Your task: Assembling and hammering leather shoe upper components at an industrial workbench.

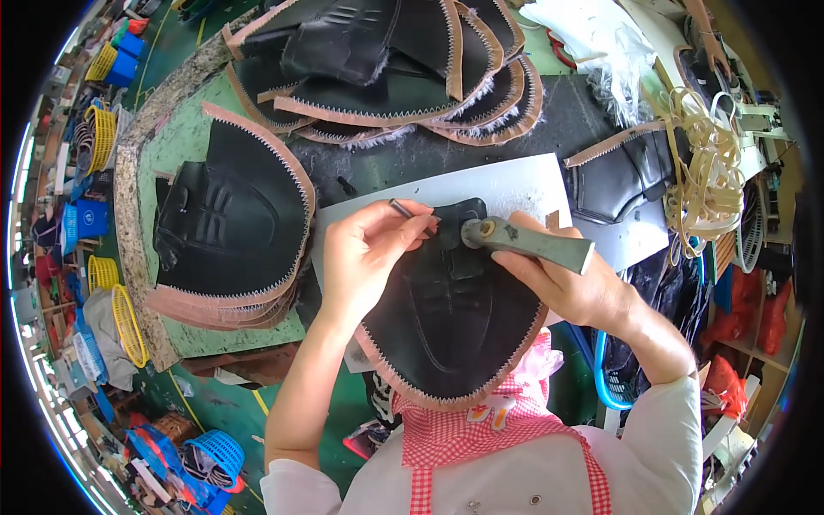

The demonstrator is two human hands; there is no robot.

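Note:
A black leather shoe upper [455, 330] with a zigzag-stitched brown edge lies in front of me, its tongue end on a white board [524, 184]. My left hand [360, 253] pinches a thin metal rod, like a punch [400, 208], beside the tongue's left edge; its lower tip is hidden by my fingers. My right hand [571, 287] is closed on a hammer [545, 247]. The hammer's round face is over the right side of the tongue, close to my left fingertips. The handle is mostly hidden under the head.
Similar uppers are stacked at the left [232, 206] and at the far side [386, 86]. A folded black leather piece [618, 184] lies to the right, near hanging beige straps [704, 163] and a clear plastic bag [601, 43]. Baskets [215, 455] stand on the green floor at left.

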